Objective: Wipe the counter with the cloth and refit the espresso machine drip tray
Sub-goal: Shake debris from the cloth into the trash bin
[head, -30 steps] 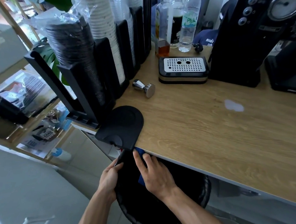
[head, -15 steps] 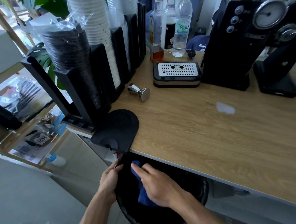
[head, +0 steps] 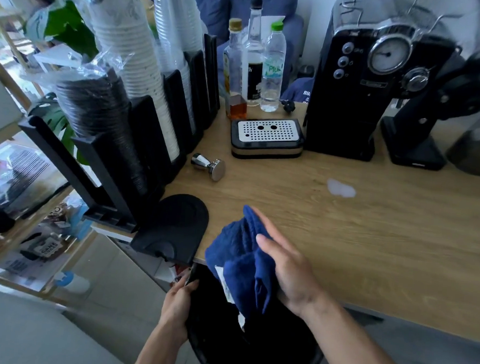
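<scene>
Your right hand (head: 289, 270) pinches the cloth (head: 236, 255) between thumb and fingers at the worktop (head: 370, 248) edge. Your left hand (head: 179, 298) grips the bin (head: 201, 348) rim.

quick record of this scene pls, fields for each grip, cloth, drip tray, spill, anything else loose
right grip: holds the blue cloth at the counter front edge
left grip: grips the black bin rim below the counter
drip tray: on the counter beside the espresso machine, not refitted
spill: pale patch, unwiped
tamper: lying on its side
</scene>
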